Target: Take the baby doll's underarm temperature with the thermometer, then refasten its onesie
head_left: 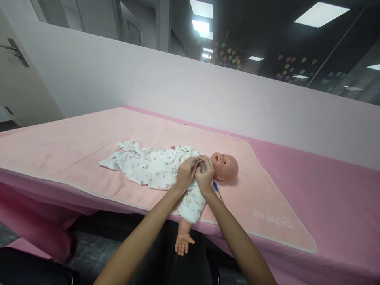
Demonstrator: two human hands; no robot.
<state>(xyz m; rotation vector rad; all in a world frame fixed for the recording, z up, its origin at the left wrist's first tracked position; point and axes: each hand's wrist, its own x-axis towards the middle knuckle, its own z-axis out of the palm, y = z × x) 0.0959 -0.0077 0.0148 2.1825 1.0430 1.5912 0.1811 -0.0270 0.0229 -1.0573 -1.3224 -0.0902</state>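
A baby doll lies on its back with its head to the right. It wears a white printed baby outfit, fastened over the chest. At the neckline below the chin, my left hand and my right hand meet with fingertips close together. Both hands are closed in a pinch on the outfit's collar, though my fingers partly hide what lies between them. One doll arm hangs over the table's front edge, its sleeve passing under my wrists.
A blue-capped pen-like stick lies beside the doll's head, partly behind my right forearm. Beneath the doll is a peach mat with pale edging, over a pink tablecloth. A white wall with windows above runs along the back.
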